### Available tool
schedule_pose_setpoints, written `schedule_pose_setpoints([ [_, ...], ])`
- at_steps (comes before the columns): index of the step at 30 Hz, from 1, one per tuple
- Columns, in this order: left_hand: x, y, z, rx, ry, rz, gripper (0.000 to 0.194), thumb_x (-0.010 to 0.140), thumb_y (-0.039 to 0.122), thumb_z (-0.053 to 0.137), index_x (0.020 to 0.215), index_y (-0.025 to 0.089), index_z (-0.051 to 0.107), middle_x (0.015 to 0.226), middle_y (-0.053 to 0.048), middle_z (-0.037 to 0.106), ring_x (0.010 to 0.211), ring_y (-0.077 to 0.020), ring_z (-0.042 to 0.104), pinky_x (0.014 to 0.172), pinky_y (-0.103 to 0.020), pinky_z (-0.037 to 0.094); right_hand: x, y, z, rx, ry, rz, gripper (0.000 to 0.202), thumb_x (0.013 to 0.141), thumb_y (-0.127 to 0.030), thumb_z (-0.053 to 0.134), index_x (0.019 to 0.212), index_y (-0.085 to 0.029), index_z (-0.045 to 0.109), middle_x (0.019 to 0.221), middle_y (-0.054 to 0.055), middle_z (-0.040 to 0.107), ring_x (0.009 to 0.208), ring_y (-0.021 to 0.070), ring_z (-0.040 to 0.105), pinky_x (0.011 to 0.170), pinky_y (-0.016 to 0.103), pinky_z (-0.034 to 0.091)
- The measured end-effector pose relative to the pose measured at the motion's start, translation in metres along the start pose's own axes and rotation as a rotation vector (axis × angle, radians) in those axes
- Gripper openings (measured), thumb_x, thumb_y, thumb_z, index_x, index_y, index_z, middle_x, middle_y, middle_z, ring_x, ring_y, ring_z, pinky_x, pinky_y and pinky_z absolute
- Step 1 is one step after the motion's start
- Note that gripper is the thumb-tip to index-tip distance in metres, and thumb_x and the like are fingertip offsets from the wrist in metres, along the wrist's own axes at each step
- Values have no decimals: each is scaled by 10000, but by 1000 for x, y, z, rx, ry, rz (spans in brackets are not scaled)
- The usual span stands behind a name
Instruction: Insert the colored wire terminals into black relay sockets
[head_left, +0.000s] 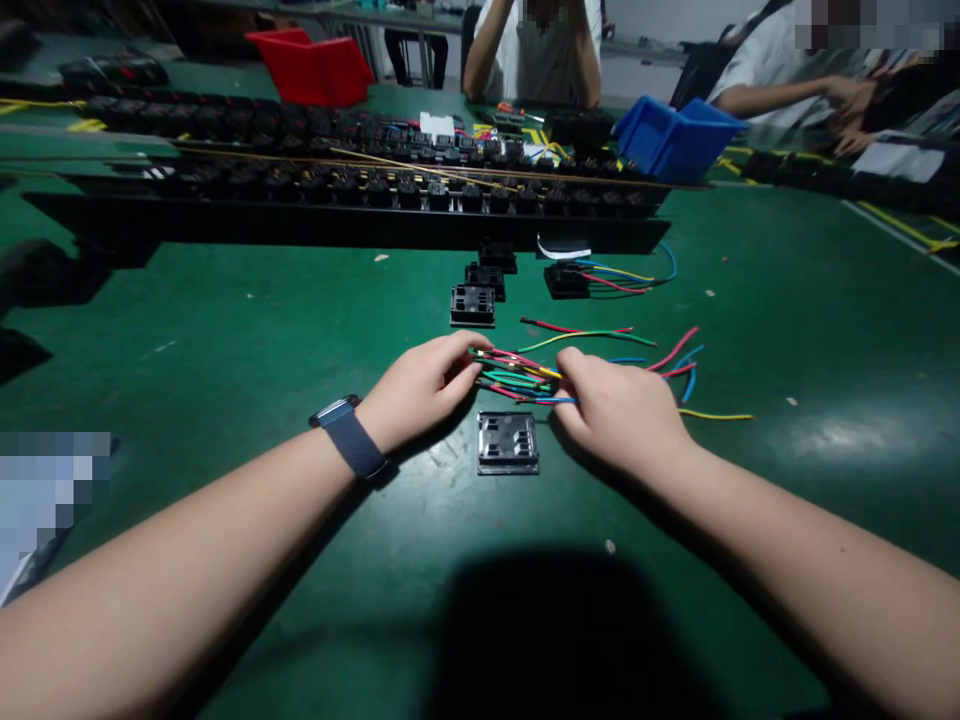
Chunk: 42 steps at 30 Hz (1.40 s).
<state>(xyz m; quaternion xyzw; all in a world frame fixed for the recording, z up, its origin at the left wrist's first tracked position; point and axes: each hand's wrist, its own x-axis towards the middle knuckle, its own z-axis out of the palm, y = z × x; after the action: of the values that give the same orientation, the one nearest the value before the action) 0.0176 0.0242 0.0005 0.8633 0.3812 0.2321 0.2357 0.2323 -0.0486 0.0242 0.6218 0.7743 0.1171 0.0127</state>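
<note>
wire bundle lies between both hands, connector block just before it.

A: Surface?
B: Dark green matte counter.
A: On it?
B: Loose coloured wires, grey square plastic socket plate, small black connector blocks, long black rack, blue bin, red bin.

Near the middle of the green bench lie five small black plastic connector housings, while two plastic bins, one red and one blue, sit along its far edge.
</note>
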Motion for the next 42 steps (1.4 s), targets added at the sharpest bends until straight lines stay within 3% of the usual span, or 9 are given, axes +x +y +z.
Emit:
schedule_pose_setpoints([
  [6, -4, 3, -1, 23, -73, 166, 247, 918, 289, 479, 1085, 151, 599, 1005, -58, 661, 890, -166, 601, 797, -272, 461, -3, 6, 18, 148, -28, -99, 202, 879, -304, 403, 968, -200, 552, 879, 59, 693, 745, 225, 647, 517, 292, 243],
  [11, -5, 6, 0, 63, -123, 213, 232, 905, 307, 516, 1050, 158, 619, 936, -42, 669, 868, -163, 598, 765, -262, 453, -3, 8, 21, 218, 27, -136, 197, 890, -308, 432, 959, -201, 582, 881, 40, 692, 744, 202, 637, 551, 290, 293],
  [17, -7, 11, 0, -52, -65, 122, 340, 861, 363, 600, 1126, 150, 601, 982, -34, 673, 751, -120, 579, 665, -226, 445, -7, 8, 20, 298, 142, -261, 197, 851, -266, 481, 953, -164, 615, 910, 74, 691, 816, 218, 639, 604, 299, 371],
  [20, -8, 14, 1, -144, -108, 81, 290, 857, 354, 604, 1059, 151, 645, 947, -27, 689, 796, -127, 612, 705, -224, 467, -7, 8, 21, 323, 181, -304, 229, 850, -272, 483, 980, -145, 622, 922, 100, 686, 810, 231, 631, 611, 307, 393],
  [24, -6, 15, 2, -247, -140, 24, 227, 865, 310, 585, 980, 141, 685, 904, -30, 715, 813, -138, 648, 729, -225, 495, -6, 8, 22, 331, 190, -315, 220, 855, -254, 476, 968, -145, 631, 877, 97, 671, 783, 233, 616, 606, 314, 406],
  [36, -5, 15, 1, -338, -52, -22, 160, 840, 247, 611, 922, 144, 701, 851, -12, 719, 760, -112, 647, 707, -207, 515, -4, 8, 21, 502, 248, -318, 237, 816, -288, 581, 985, -131, 635, 804, 54, 641, 757, 206, 563, 634, 317, 447],
  [42, -4, 17, 0, -330, -30, -41, 147, 846, 239, 593, 909, 156, 697, 879, -19, 718, 806, -133, 656, 749, -238, 523, -2, 10, 23, 585, 278, -331, 172, 865, -181, 530, 969, -101, 642, 803, 75, 648, 749, 198, 562, 666, 329, 465],
])
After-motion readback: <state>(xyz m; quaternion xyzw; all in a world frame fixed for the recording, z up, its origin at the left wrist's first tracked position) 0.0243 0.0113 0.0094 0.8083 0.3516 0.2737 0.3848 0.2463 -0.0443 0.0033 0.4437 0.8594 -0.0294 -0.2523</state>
